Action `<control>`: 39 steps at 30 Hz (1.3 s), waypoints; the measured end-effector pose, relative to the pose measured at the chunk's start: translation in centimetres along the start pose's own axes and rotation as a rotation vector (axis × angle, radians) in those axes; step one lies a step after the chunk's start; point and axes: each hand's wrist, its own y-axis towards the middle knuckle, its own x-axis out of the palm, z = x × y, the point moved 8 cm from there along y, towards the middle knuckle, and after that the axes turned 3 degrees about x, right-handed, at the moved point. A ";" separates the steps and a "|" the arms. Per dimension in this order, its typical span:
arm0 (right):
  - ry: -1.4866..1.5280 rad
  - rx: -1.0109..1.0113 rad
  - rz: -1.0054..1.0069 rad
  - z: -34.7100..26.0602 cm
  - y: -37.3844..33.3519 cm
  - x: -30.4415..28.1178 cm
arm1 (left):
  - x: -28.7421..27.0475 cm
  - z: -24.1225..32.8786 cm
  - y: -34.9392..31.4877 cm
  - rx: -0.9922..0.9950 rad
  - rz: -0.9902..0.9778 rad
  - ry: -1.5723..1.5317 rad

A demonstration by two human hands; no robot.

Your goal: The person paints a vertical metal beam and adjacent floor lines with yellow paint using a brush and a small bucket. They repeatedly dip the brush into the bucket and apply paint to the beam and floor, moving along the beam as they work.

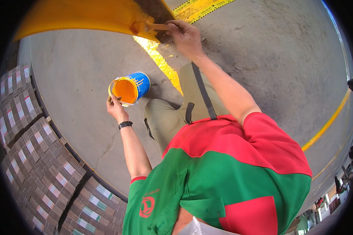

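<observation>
My right hand (186, 37) is closed round the handle of a paintbrush (157, 26). The brush's tip meets the lower part of a large yellow panel (94, 17), near a dark, unevenly coated patch (155, 11) by its right edge. My left hand (116, 107), with a black band at the wrist, grips a blue paint can (144, 83) at its near rim. The can is tilted, its mouth facing me, and orange-yellow paint (125, 91) shows inside. Drips of the same colour run down its outside.
Stacks of bundled brown cardboard (47, 172) line the left side. On the grey concrete floor (82, 78) a worn yellow line (161, 64) runs from the panel toward my knees. Yellow-and-black tape (208, 9) lies beyond the panel. Another yellow line (327, 121) crosses at right.
</observation>
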 end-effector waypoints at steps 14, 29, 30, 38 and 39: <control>-0.283 -0.173 0.034 3.8 -0.3 1.9 | -5.2 -6.0 1.5 -0.145 0.104 0.266; -0.394 -0.170 -0.040 7.5 1.2 2.2 | -5.6 -9.5 1.3 -0.399 0.103 -0.097; -0.448 -0.146 -0.014 7.6 1.1 1.3 | -5.9 -9.2 1.0 -0.379 0.125 -0.081; -0.766 -0.347 -0.138 9.8 1.1 4.4 | -4.4 -3.4 -0.7 -0.108 0.096 0.033; -0.687 -0.331 -0.080 10.1 1.2 3.8 | -4.2 -2.9 -1.0 -0.091 0.098 0.067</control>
